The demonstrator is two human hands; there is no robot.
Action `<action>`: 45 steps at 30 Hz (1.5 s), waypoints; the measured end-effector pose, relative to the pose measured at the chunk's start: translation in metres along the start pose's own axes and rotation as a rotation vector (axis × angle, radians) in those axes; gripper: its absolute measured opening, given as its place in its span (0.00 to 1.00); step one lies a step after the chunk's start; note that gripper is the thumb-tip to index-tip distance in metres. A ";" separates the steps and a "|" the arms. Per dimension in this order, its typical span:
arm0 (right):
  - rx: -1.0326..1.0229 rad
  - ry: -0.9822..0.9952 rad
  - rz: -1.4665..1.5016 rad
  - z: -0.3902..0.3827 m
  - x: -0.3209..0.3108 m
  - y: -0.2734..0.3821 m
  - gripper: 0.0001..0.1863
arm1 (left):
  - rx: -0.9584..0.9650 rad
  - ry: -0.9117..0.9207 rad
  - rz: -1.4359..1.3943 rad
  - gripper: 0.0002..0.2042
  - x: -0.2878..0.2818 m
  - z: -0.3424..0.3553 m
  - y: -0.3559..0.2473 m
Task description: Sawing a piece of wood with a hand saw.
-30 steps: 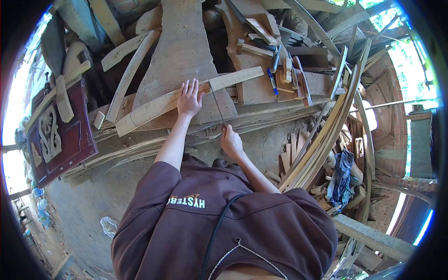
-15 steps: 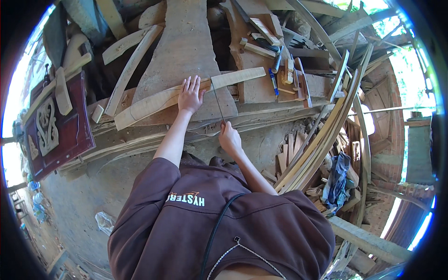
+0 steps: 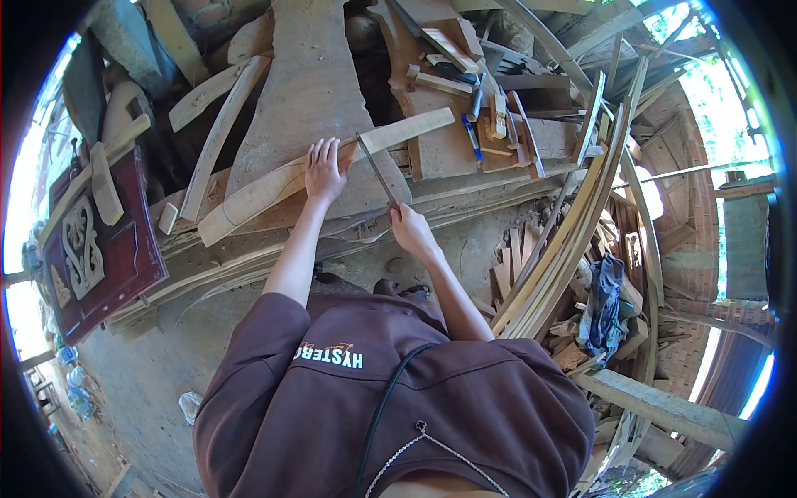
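Observation:
My left hand (image 3: 324, 173) lies on a long pale board (image 3: 411, 125) with its fingers stretched out, just left of a saw blade. My right hand (image 3: 408, 226) grips the handle of a thin metal saw (image 3: 374, 165), whose blade crosses the board at an angle. Beneath the board is a broad, rough wooden slab (image 3: 295, 91) on a stack of timber. Several tools and offcuts, among them a blue pen-like item (image 3: 471, 137) and a cylindrical blue-grey tool (image 3: 476, 98), lie beyond the board's right end.
A dark red panel (image 3: 124, 241) with a pale carving (image 3: 83, 245) leans at the left. Long bent strips (image 3: 581, 232) run along the right beside scrap wood and a dark blue cloth (image 3: 604, 303). A beam (image 3: 664, 407) crosses the lower right, above the concrete floor.
The camera's view has shifted a little. My right hand and the saw have moved slightly upward in the picture, while my left hand stays on the board.

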State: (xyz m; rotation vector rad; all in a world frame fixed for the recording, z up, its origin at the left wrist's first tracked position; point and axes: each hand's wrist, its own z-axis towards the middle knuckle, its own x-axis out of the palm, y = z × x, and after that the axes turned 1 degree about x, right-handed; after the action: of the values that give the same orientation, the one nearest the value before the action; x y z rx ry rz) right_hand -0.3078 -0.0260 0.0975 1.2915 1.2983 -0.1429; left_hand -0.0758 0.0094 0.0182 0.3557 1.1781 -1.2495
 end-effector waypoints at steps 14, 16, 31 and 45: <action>0.082 -0.099 0.020 -0.042 -0.067 0.046 0.17 | 0.055 0.069 -0.168 0.17 -0.027 0.008 -0.016; 0.044 -0.111 0.020 -0.037 -0.059 0.040 0.16 | 0.096 0.092 -0.088 0.14 -0.023 0.009 -0.014; 0.035 -0.130 0.044 -0.004 0.017 -0.018 0.16 | 0.195 0.390 0.195 0.14 -0.022 0.026 -0.010; -0.044 -0.132 0.053 0.006 0.015 -0.026 0.15 | 0.185 0.303 0.189 0.13 -0.022 0.023 -0.017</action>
State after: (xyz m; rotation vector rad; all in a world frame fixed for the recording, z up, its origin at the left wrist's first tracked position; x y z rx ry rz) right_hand -0.3164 -0.0317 0.0687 1.2564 1.1486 -0.1585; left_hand -0.0757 -0.0026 0.0520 0.7991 1.2524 -1.1672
